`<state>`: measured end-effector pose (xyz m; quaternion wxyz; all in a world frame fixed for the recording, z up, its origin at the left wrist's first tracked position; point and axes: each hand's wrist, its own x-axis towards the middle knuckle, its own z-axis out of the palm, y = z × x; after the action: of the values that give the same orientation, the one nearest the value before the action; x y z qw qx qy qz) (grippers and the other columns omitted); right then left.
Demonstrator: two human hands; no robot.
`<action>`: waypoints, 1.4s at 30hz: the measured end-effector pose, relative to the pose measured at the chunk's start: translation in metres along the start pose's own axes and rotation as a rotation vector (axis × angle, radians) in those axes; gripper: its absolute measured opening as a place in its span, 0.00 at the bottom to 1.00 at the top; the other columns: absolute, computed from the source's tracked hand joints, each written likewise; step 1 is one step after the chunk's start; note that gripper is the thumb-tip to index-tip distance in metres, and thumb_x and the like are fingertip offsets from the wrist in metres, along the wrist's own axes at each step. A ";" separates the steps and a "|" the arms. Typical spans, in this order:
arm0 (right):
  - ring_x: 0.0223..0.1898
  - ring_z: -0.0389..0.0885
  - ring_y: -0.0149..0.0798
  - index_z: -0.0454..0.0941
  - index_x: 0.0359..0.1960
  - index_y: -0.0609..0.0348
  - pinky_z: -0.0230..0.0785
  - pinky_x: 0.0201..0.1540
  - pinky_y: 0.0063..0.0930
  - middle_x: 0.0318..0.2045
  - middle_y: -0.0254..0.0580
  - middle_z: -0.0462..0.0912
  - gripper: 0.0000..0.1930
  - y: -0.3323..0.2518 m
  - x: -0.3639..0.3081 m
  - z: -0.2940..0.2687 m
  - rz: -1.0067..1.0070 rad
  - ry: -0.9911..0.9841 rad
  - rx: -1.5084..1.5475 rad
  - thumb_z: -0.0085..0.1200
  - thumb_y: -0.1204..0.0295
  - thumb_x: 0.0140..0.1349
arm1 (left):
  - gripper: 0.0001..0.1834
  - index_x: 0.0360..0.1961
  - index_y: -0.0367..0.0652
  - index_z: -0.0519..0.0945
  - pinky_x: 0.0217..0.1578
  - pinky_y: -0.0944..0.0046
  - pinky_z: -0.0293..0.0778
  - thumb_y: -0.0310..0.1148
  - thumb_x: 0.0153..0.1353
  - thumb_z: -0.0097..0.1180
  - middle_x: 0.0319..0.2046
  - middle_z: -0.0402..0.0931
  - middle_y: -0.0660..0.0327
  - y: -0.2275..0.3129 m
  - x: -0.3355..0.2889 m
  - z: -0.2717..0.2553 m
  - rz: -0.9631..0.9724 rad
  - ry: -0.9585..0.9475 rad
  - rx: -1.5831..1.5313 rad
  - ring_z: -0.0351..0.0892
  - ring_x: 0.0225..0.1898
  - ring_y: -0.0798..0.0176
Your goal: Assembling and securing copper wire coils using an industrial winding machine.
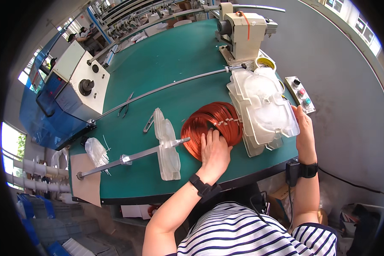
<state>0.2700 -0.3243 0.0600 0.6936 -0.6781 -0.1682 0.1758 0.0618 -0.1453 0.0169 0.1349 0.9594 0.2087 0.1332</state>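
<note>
Apparently, handling the coil is the step in hand: the left hand (pixel 215 150) has its fingers dipped into the opening of the copper-coloured wire coil (pixel 213 114), which lies directly under and ahead of it; whether they grip the wire, I cannot tell. Right of that hand, the right hand (pixel 304 126) touches the outer edge of the translucent plastic stack (pixel 266 109), some fingers hidden, its grip unclear. Any lift from here would call for fingers closed firmly around the wire. Coil and stack show no readable writing or brand.
</note>
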 end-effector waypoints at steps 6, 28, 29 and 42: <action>0.50 0.75 0.34 0.71 0.54 0.65 0.63 0.54 0.28 0.49 0.42 0.78 0.32 0.015 -0.004 0.012 0.177 -0.153 0.355 0.42 0.45 0.66 | 0.18 0.40 0.33 0.77 0.59 0.41 0.56 0.35 0.52 0.62 0.53 0.67 0.49 -0.038 0.063 -0.002 -0.285 0.079 0.152 0.62 0.59 0.47; 0.41 0.79 0.32 0.75 0.42 0.58 0.69 0.45 0.28 0.39 0.38 0.81 0.23 0.058 -0.173 -0.026 0.438 -0.075 0.176 0.41 0.49 0.68 | 0.47 0.67 0.35 0.50 0.63 0.42 0.49 0.58 0.59 0.52 0.67 0.45 0.41 0.038 -0.060 -0.111 0.017 -0.046 -0.710 0.48 0.68 0.44; 0.42 0.79 0.31 0.75 0.43 0.59 0.70 0.45 0.28 0.40 0.39 0.81 0.23 0.051 -0.176 -0.017 0.660 -0.130 0.394 0.39 0.50 0.69 | 0.45 0.66 0.37 0.55 0.63 0.42 0.50 0.57 0.57 0.54 0.67 0.46 0.42 0.056 -0.056 -0.124 0.189 0.090 -0.444 0.47 0.68 0.39; 0.59 0.68 0.45 0.54 0.63 0.63 0.62 0.58 0.41 0.59 0.53 0.66 0.48 -0.038 -0.136 0.036 0.214 -0.572 0.109 0.64 0.46 0.49 | 0.37 0.66 0.34 0.53 0.64 0.56 0.51 0.50 0.64 0.43 0.66 0.53 0.47 0.004 -0.096 -0.075 -0.064 0.195 -0.872 0.52 0.67 0.49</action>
<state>0.1338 -0.3574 0.0996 0.6311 -0.5766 -0.2746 0.4402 -0.0442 -0.1752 0.0686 0.5106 0.7888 0.1745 0.2943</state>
